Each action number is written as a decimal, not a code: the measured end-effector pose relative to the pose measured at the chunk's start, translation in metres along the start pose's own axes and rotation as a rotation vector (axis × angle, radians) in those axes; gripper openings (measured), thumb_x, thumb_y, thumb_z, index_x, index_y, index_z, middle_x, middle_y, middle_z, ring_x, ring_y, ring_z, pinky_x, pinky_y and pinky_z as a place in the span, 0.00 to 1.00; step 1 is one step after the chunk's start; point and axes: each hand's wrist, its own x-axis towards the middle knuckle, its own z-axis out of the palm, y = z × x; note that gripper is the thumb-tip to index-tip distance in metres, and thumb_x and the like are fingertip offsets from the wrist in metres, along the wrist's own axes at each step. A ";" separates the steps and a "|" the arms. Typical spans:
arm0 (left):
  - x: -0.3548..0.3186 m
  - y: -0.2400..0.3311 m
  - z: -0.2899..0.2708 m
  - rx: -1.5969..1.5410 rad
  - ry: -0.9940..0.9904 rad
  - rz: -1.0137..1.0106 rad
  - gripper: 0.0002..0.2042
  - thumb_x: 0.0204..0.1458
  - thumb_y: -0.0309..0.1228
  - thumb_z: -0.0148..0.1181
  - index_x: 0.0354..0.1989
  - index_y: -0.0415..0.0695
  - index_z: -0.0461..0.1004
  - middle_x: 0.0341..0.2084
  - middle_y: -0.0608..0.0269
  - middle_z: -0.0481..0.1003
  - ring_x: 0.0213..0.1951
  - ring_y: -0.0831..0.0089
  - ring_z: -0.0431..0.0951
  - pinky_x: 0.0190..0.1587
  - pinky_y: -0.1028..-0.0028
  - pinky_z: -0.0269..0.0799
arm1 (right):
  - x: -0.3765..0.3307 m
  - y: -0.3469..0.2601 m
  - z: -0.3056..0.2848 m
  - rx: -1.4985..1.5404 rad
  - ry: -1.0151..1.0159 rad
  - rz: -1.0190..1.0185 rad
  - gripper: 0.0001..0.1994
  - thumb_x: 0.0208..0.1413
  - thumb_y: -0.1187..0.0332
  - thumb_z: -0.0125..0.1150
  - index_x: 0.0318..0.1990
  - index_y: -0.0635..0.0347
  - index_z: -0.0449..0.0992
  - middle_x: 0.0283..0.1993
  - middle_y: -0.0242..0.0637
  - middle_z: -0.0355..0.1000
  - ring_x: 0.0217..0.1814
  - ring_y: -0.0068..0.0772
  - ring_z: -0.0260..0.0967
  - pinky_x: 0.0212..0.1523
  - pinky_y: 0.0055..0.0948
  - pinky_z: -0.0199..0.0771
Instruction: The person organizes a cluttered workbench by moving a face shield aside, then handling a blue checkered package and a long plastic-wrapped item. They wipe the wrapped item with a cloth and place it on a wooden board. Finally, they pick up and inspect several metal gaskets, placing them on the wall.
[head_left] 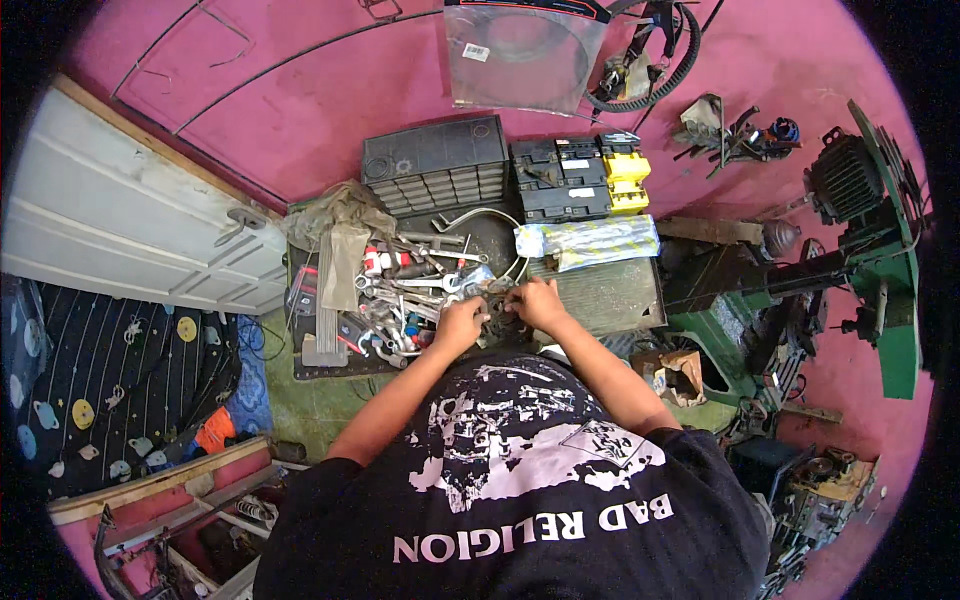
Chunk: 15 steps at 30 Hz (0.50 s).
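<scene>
My left hand (462, 326) and my right hand (538, 305) are close together at the workbench's near edge, fingers bent inward. Both look closed at the fingertips, around or against small dark parts (502, 326) between them that I cannot make out. Left of my hands lies a heap of tools: a combination wrench (462, 257), another open-end wrench (428, 283), sockets and screwdrivers. A curved metal strap (478, 214) arcs behind my hands. To the right, a plastic-wrapped package (590, 243) lies on a ribbed board (605, 294).
At the back stand a black drawer cabinet (435, 165) and black-and-yellow cases (580, 178). A crumpled cloth (340, 215) covers the left corner. A green drill press (880, 270) rises at right; a cardboard box (672, 377) sits below the bench. A white door (140, 220) is at left.
</scene>
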 end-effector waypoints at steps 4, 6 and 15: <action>-0.002 0.000 -0.008 -0.068 0.114 -0.052 0.10 0.50 0.33 0.69 0.33 0.41 0.75 0.24 0.49 0.78 0.32 0.46 0.80 0.35 0.54 0.73 | 0.001 0.002 -0.005 0.057 0.110 -0.051 0.08 0.54 0.54 0.66 0.39 0.37 0.85 0.36 0.34 0.80 0.51 0.42 0.73 0.54 0.57 0.60; -0.002 0.001 -0.013 -0.063 0.090 -0.072 0.10 0.51 0.34 0.68 0.36 0.43 0.78 0.28 0.48 0.79 0.34 0.47 0.80 0.39 0.54 0.74 | 0.001 0.001 -0.009 0.081 0.115 -0.074 0.07 0.54 0.55 0.67 0.37 0.40 0.85 0.36 0.30 0.81 0.50 0.38 0.72 0.55 0.54 0.58; 0.003 0.006 -0.017 -0.155 0.189 0.207 0.10 0.54 0.33 0.66 0.39 0.40 0.81 0.30 0.55 0.80 0.35 0.57 0.78 0.42 0.62 0.72 | 0.002 -0.019 -0.036 0.234 0.305 -0.098 0.10 0.55 0.56 0.67 0.40 0.47 0.85 0.33 0.34 0.79 0.44 0.37 0.72 0.52 0.44 0.58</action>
